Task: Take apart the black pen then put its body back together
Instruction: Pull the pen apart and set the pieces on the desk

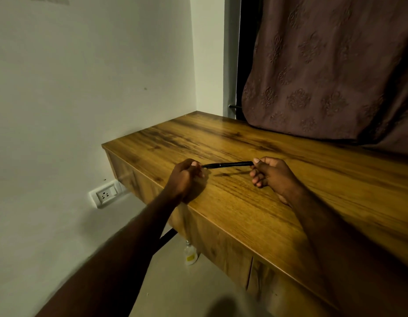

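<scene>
A slim black pen (228, 165) hangs level a little above the wooden desk (244, 213), stretched between both hands. My left hand (187, 179) pinches its tapered left end between thumb and fingers. My right hand (270, 173) grips the right end, thumb on top. A thin metal ring shows near the pen's middle. The pen looks to be in one piece; both ends are hidden inside my fingers. Its shadow falls on the desk just below.
The desk runs along a white wall (84, 88) on the left. A brown patterned curtain (324, 65) hangs over the desk's far right. A wall socket (105, 195) sits low on the left. A small bottle (190, 255) stands on the floor under the desk.
</scene>
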